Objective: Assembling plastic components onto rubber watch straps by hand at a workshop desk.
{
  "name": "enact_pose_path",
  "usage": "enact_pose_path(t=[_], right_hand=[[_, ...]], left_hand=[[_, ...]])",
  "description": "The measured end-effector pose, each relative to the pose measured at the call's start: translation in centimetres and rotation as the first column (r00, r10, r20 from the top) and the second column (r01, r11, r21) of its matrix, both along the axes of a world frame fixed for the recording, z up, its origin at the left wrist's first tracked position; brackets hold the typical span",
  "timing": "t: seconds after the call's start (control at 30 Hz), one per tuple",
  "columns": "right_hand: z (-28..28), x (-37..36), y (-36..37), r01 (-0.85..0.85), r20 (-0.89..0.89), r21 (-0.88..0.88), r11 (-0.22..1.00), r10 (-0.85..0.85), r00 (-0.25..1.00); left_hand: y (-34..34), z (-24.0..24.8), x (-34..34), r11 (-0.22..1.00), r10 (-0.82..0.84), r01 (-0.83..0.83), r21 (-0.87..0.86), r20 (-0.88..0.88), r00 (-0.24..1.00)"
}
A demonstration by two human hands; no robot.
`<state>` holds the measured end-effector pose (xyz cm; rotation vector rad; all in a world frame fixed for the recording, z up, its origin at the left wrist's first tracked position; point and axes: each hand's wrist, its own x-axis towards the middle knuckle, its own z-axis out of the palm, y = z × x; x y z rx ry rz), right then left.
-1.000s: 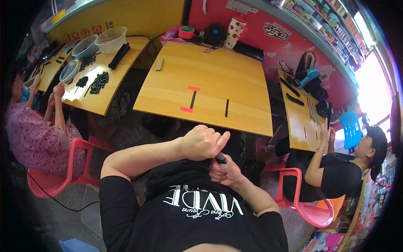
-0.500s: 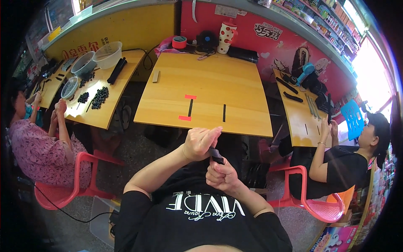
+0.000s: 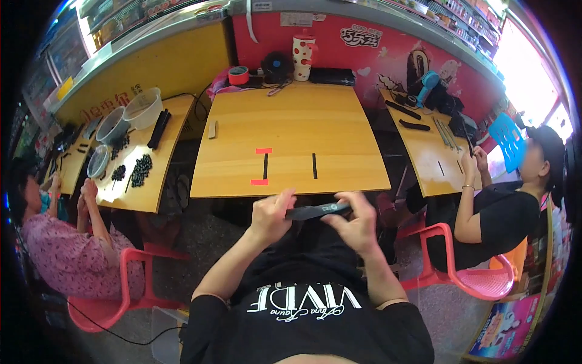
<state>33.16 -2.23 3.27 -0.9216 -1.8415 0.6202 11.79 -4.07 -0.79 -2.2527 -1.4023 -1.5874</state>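
I hold a long flat black strip (image 3: 315,211) level between both hands, just in front of the near edge of a yellow wooden table (image 3: 339,127). My left hand (image 3: 270,216) pinches its left end and my right hand (image 3: 356,221) grips its right end. On the table ahead lie two thin black strips (image 3: 265,165) (image 3: 314,165) and two red tape marks (image 3: 263,150) (image 3: 259,182).
At the table's far edge stand a red cup (image 3: 238,75), a spotted mug (image 3: 303,50), a black round object (image 3: 277,64) and a black case (image 3: 332,76). A person in pink (image 3: 54,255) sits left at a table with bowls (image 3: 142,109). A person in black (image 3: 503,212) sits right.
My hands have come up from my lap and spread apart, bringing the black strip level between them. The view has tilted so the table sits closer.
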Motion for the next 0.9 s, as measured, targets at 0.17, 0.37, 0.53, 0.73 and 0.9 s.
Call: enact_pose_path(t=[0.17,0.37,0.53,0.73,0.9], right_hand=[[-0.6,2.2,0.2,-0.328,-0.682,-0.314,0.891,0.029,0.731],[-1.0,-0.1,-0.6,-0.512,-0.723,-0.339,0.789,0.129,0.679],[0.6,0.2,0.0,-0.654,-0.696,-0.261,0.710,0.332,0.637],[2.0,-0.7,-0.2,-0.876,-0.672,-0.049,0.480,0.633,0.384],[1.7,0.5,-0.3,-0.620,-0.576,-0.232,0.749,0.408,0.708]], left_hand=[[-3.2,0.0,2.0,0.898,-0.006,0.102,-0.428,0.220,0.975],[-4.1,-0.3,2.5,0.796,-0.136,0.287,-0.533,0.304,0.943],[-4.2,0.5,0.8,0.184,-0.304,0.725,-0.664,0.663,0.684],[-3.8,-1.1,2.9,-0.465,-0.054,0.873,0.146,0.980,-0.193],[-4.6,0.1,2.9,-0.181,-0.128,0.973,-0.145,0.984,0.123]])
